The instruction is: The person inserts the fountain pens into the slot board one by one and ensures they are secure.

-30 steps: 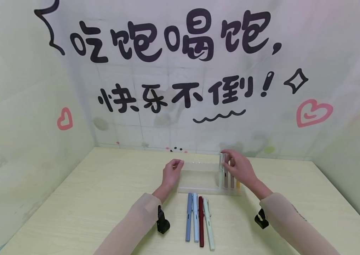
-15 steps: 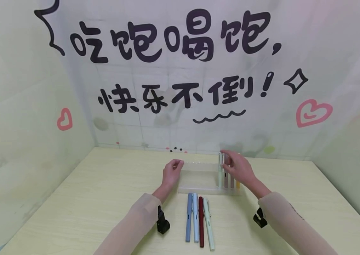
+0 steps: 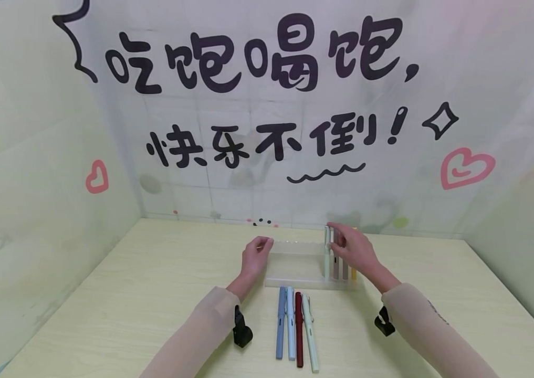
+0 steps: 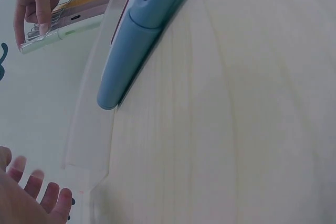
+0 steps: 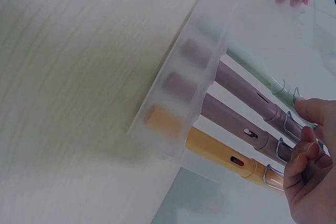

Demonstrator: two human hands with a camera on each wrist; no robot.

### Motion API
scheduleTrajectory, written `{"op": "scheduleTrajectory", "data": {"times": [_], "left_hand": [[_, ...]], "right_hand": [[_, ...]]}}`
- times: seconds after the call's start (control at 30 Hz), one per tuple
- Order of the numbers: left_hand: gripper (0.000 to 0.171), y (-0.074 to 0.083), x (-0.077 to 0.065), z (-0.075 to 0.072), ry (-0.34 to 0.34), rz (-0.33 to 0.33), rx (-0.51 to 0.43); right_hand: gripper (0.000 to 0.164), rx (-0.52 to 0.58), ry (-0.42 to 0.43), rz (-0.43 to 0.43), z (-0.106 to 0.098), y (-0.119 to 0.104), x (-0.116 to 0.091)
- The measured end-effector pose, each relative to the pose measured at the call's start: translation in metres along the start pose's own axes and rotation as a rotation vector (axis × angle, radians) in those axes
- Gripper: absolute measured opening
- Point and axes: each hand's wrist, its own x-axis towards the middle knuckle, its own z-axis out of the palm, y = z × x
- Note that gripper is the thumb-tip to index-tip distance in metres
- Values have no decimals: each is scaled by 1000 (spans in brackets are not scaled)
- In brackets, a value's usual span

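Note:
A frosted clear pen rack [image 3: 295, 265] stands on the table. My left hand [image 3: 255, 256] grips its left end, with several fingertips showing through the plastic in the left wrist view. At the right part of the rack, my right hand [image 3: 355, 252] pinches the cap end of a pale green pen [image 5: 257, 72]. This pen stands in the rack with its lower end behind the front lip. Beside it stand two mauve pens [image 5: 239, 85] and a yellow pen [image 5: 220, 153], partly hidden by the right hand in the head view.
In front of the rack lie a slate-blue pen [image 3: 280, 323], a light-blue pen [image 3: 291, 323], a dark red pen [image 3: 299, 331] and another pale green pen [image 3: 311, 333], side by side. Behind the rack rises a printed backdrop [image 3: 229, 205], with side walls left and right.
The pale green pen in my right hand has shifted slightly left and stands straighter in the rack. My left hand keeps its hold, and the pens on the table stay put.

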Motion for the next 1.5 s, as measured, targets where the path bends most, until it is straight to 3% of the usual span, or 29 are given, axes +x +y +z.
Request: {"op": "scheduleTrajectory", "data": {"times": [0.53,0.73,0.87,1.27,1.5], "left_hand": [[24,1,-1,0,-2,-2,3],[26,3,-1,-1,-4,-5,7],[26,2,-1,-1,-4,-9,10],[23,3,-3,-1,5,10,5],[25,2,-3,-1,4,9,11]], "right_hand": [[47,11,10,16,0,-1,-2],[39,66,84,-72,3,-8,-9],[33,96,84,-118,10,-12,-18],[16,212,-155,-169,32,-14,-49],[13,286,-351,-156,42,-18,-55]]}}
